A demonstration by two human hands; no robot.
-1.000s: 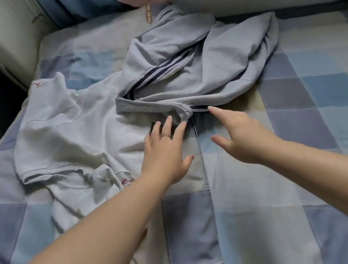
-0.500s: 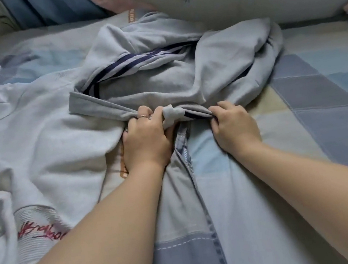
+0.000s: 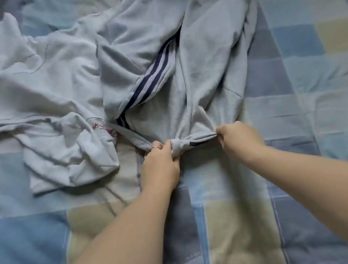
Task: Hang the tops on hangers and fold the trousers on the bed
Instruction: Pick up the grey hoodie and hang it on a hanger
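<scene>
Fingers (image 3: 164, 151) of the left hand (image 3: 159, 168) and the right hand (image 3: 240, 138) both pinch the near edge of the grey trousers (image 3: 201, 78), which lie crumpled and unfolded on the bed (image 3: 321, 69), partly over a white top (image 3: 33, 85) not yet on a hanger, so I judge nearly all the work remains.
</scene>
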